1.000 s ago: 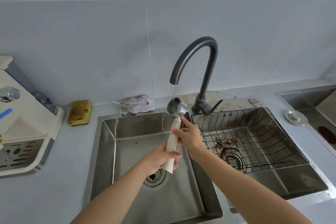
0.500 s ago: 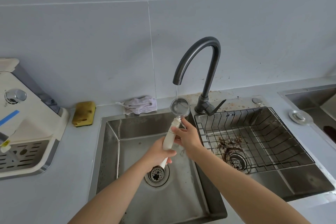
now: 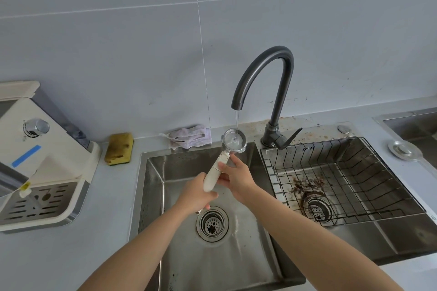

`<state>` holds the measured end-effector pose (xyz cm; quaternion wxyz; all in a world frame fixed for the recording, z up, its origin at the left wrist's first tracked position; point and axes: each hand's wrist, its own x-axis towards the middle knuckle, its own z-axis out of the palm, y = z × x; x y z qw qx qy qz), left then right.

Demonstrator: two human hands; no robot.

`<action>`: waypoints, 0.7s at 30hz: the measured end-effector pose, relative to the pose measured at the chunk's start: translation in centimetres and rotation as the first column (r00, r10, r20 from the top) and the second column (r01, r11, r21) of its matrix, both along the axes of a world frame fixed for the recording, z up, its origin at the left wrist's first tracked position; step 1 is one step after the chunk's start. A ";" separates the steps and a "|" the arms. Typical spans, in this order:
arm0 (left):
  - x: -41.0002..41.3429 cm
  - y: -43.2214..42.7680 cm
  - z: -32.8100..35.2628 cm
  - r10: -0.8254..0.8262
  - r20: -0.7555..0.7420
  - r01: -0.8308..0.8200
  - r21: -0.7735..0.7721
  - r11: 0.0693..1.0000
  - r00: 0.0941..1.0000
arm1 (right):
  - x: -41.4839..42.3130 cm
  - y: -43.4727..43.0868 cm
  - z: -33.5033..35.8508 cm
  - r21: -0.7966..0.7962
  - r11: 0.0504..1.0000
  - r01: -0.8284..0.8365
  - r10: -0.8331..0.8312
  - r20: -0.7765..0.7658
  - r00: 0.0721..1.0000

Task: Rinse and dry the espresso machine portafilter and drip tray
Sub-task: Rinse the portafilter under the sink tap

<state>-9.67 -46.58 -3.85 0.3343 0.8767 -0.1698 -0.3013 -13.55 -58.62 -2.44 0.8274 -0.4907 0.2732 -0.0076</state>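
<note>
1. My left hand point(image 3: 196, 192) had its fingers point(image 3: 209, 195) curled round the portafilter point(image 3: 234, 142) handle; my right hand point(image 3: 236, 178) pinched it higher.
2. Its basket caught the faucet point(image 3: 267, 66) stream above the sink point(image 3: 189, 165).
3. The drip tray point(image 3: 35, 203) sat in the machine point(image 3: 59, 149), left, near a sponge point(image 3: 119, 147).

At frame centre, my left hand point(image 3: 197, 192) and right hand point(image 3: 237, 178) grip the portafilter point(image 3: 233, 143) handle, basket up under the faucet point(image 3: 264, 82) stream.
</note>
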 end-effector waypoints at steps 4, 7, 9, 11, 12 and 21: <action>-0.1 0.0 0.5 -0.011 0.019 0.009 0.069 0.998 1.000 | 0.1 0.1 0.0 0.013 1.000 -0.010 0.010 -0.017 1.000; -0.4 -0.1 0.8 -0.011 -0.004 0.012 0.086 0.996 1.000 | 0.1 0.1 -0.1 -0.013 1.000 -0.021 0.020 -0.061 0.998; -0.6 -0.2 1.0 0.007 -0.054 -0.003 0.068 0.998 0.998 | 0.1 0.1 -0.3 -0.026 0.999 -0.031 0.029 -0.092 0.995; -0.6 -0.2 1.0 0.018 -0.115 -0.013 0.046 0.999 0.993 | 0.0 0.0 -0.5 -0.029 0.999 -0.041 0.037 -0.120 0.992; -0.6 -0.3 1.0 0.019 -0.147 -0.012 0.042 0.999 0.989 | 0.0 -0.1 -0.6 -0.029 0.998 -0.049 0.045 -0.133 0.990; -1.4 -0.7 2.7 0.076 -0.441 -0.109 -0.050 0.993 0.894 | -0.5 -0.7 -0.4 -0.033 0.996 -0.088 0.078 -0.228 0.971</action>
